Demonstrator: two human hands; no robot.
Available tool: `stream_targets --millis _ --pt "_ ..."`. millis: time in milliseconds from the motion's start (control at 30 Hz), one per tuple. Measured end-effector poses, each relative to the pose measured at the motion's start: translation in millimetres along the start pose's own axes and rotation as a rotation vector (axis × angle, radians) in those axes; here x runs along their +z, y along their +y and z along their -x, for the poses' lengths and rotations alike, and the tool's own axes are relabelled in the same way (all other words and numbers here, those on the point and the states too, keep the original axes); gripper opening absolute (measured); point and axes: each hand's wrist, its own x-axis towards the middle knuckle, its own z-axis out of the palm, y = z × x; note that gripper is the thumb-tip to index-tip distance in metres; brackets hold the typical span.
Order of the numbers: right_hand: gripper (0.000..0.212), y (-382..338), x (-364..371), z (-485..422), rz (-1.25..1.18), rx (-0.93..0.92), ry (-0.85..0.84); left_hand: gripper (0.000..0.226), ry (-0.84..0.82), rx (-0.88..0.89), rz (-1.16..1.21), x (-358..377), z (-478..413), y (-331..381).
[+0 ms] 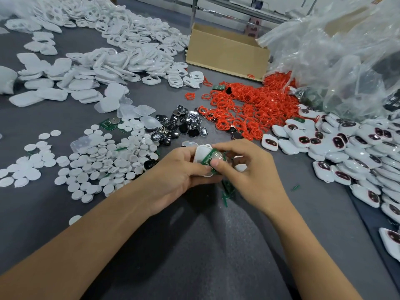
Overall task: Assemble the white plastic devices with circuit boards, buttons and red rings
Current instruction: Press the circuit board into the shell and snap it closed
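Grey bench [194, 252]. White discs [91, 165] lie scattered at 9 o'clock from the hands. White shells [121, 50] are heaped at 11 o'clock. Black buttons [181, 126] are clustered near, at 12 o'clock.

Centre: left hand [179, 176] has its fingers curled round a white shell [201, 153]. Right hand [251, 172] pinches a green circuit board [206, 161] between thumb and forefinger, and the board sits on that shell.

Red rings [249, 105] are piled at 1 o'clock, with a cardboard box [227, 53] beyond them. A clear plastic bag [346, 50] sits at 2 o'clock. Assembled devices [357, 148] are stacked at 3 o'clock.
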Motion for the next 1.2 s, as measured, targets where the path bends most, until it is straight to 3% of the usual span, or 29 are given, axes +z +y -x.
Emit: stream_targets --millis 300,567,867,1200 --pt "0.020 1 -10 -6 -0.375 0.171 0.104 0.029 0.119 -0.006 0.015 2 1 2" --pt "0.015 10 -15 -7 -0.542 0.371 0.116 0.034 0.120 -0.015 0.041 0 1 3" --pt "0.030 17 -17 -7 -0.421 0.362 0.153 0.058 0.038 0.039 -0.046 1 7 4" --pt "0.022 15 -14 -8 -0.370 0.277 0.118 0.048 0.131 0.024 -0.357 -7 3 -1"
